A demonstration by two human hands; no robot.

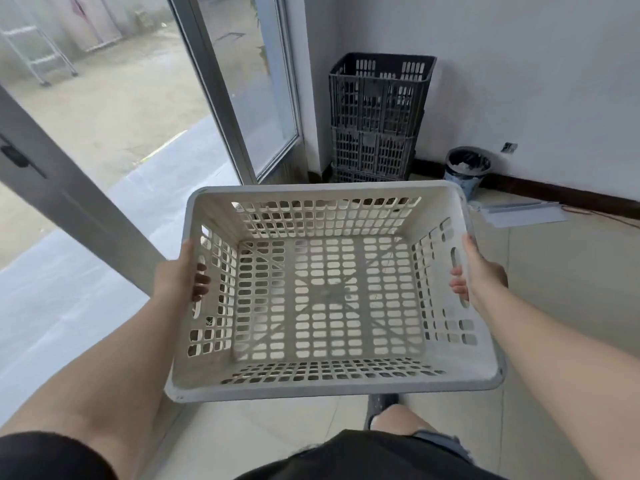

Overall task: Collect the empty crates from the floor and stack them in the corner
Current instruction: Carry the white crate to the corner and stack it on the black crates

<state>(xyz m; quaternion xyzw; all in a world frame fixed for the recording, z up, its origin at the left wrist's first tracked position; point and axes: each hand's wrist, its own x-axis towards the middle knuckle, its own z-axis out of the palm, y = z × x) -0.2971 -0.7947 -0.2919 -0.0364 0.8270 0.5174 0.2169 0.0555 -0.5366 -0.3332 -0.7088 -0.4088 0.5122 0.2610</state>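
The fingers [201,282] of the left hand [180,271] curl through the handle slot in the left wall of the white crate [329,379], with the thumb lying along the rim. The right hand [479,271] grips the opposite wall the same way, fingertips showing inside the slot. The crate is empty, upright and held in the air above the tiled floor [554,271]. Ahead, in the corner beside the glass door [249,98], stands a stack of dark crates [377,116]; a bucket [465,171] sits near it against the wall.
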